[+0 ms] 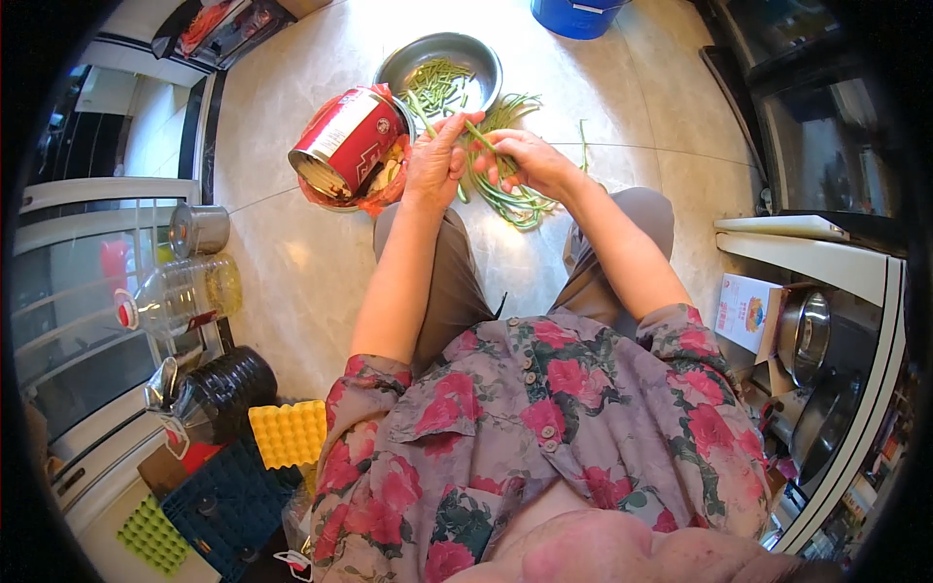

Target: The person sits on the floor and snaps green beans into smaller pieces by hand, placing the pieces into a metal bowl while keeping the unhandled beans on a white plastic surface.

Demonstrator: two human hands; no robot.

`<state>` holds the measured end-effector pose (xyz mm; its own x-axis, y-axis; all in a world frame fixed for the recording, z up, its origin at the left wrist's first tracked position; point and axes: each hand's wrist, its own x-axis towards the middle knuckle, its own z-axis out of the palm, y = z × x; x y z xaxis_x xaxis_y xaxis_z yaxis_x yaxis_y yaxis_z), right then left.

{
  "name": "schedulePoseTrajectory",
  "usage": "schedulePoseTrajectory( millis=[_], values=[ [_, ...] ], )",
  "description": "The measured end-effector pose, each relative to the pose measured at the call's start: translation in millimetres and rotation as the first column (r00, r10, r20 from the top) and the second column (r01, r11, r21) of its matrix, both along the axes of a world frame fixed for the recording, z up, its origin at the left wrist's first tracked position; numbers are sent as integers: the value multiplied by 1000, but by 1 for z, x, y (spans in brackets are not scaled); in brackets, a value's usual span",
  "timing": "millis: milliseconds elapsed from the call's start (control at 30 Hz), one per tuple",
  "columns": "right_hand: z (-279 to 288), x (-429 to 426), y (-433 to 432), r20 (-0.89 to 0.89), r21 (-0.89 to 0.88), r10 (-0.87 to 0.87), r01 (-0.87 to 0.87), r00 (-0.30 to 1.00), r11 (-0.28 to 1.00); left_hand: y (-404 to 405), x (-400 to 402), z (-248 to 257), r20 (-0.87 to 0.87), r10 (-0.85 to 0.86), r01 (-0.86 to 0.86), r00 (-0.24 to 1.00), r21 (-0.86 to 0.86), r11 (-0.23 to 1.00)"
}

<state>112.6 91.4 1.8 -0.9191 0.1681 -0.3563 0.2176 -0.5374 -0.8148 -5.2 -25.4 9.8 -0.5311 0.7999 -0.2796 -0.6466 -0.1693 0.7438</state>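
My left hand [437, 160] is closed around a long green vegetable stem [419, 111], which looks like a garlic scape. Its thumb and fingertips point toward the steel basin. Beside it, my right hand [531, 162] pinches a green stem piece [478, 136] between thumb and fingers, close to the left fingertips. Whether both hands hold one stem cannot be seen. Past them, short cut green pieces [437, 81] lie in a round metal basin [490, 60]. A loose bundle of long green stems [521, 208] rests on the floor below my right hand, partly hidden by it.
Left of my hands, a red tin can [350, 138] lies tilted over a bin lined with a red bag [383, 202] holding scraps. A blue bucket [572, 18] stands beyond. Plastic bottles [186, 291] and egg trays [288, 435] are at left; an open cabinet [809, 255] is at right.
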Motion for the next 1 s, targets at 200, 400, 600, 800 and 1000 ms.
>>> schedulePoseTrajectory(
  millis=[200, 400, 600, 800, 1000],
  values=[
    [11, 5, 5, -73, -178, 67, -79, 995, 981, 2, 7, 6, -77, -124, 116, 989, -93, 989],
    [5, 6, 4, -6, -74, 219, -219, 976, 973, 0, -10, 1, 161, 102, -91, 982, -75, 993],
    [-21, -5, 10, 330, 199, 159, -233, 930, 952, 10, 20, -2, -293, 236, -266, 927, -68, 962],
    [-23, -11, -8, 236, 963, -287, -185, 928, 195, 10, 18, -8, -342, 244, -294, 907, -101, 950],
    [23, 20, 10, -384, 357, -363, 500, 849, 789, 2, -13, -11, 37, 414, -408, 910, -109, 906]
  ],
)
